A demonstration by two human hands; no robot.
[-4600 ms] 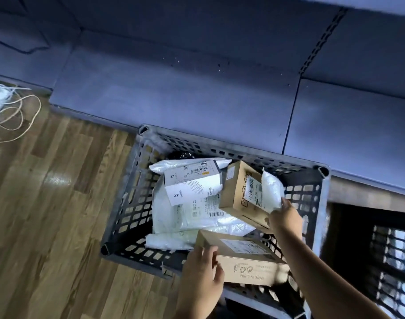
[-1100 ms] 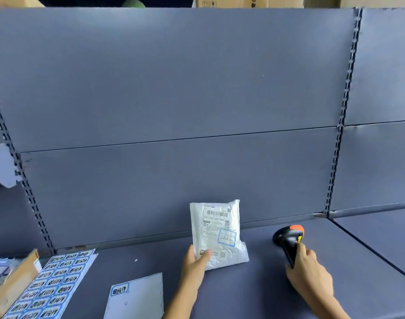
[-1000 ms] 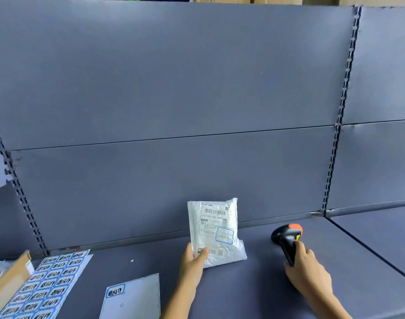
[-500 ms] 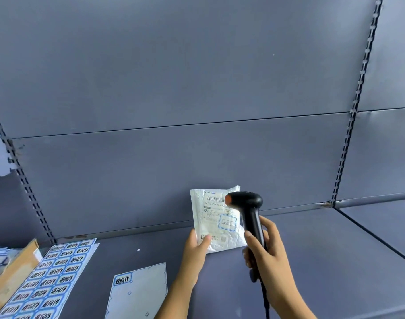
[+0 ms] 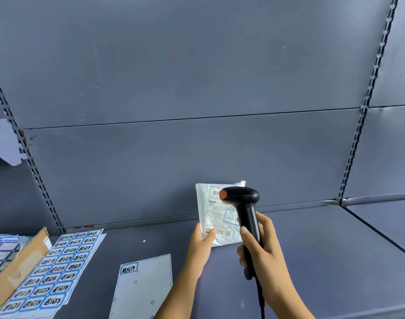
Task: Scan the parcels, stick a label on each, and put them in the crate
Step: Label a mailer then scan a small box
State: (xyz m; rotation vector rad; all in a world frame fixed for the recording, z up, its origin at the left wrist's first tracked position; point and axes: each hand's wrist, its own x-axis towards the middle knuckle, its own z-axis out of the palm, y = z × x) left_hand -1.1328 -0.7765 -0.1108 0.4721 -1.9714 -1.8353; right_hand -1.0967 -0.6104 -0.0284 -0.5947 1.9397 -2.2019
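Scanner [image 5: 242, 197] has risen from shelf [image 5: 335, 249], overlapping right edge of parcel [image 5: 208, 217].

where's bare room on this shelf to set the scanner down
Widest bare shelf: right of the right hand holding the scanner, out to the seam. A smaller patch between the parcel and the full label sheet, behind the nearly spent sheet. Crowded at the left end: sheets, cardboard box.
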